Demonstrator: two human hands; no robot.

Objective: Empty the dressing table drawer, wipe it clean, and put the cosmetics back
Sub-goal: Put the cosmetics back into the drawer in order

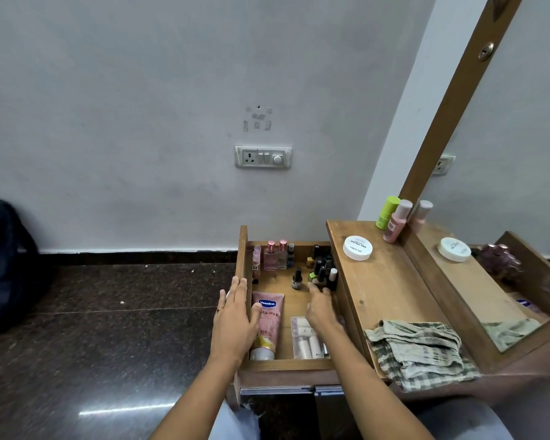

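Observation:
The wooden drawer (286, 365) stands pulled out to the left of the dressing table. Inside lie a pink Vaseline tube (267, 325), a clear pouch of small white tubes (308, 341), pink perfume bottles (275, 255) at the back and a cluster of nail polish bottles (323, 271). My left hand (234, 319) rests flat with straight fingers on the drawer's front panel. My right hand (319, 308) hovers inside the drawer, fingers reaching toward the nail polish bottles, holding nothing. A checked cloth (423, 350) lies crumpled on the tabletop.
On the wooden tabletop (385, 290) stand a white round jar (357, 247), a green bottle (386, 212) and a pink bottle (397, 222) against the mirror (505, 185). A dark bag (4, 258) sits on the floor at far left. A switch plate (263, 157) is on the wall.

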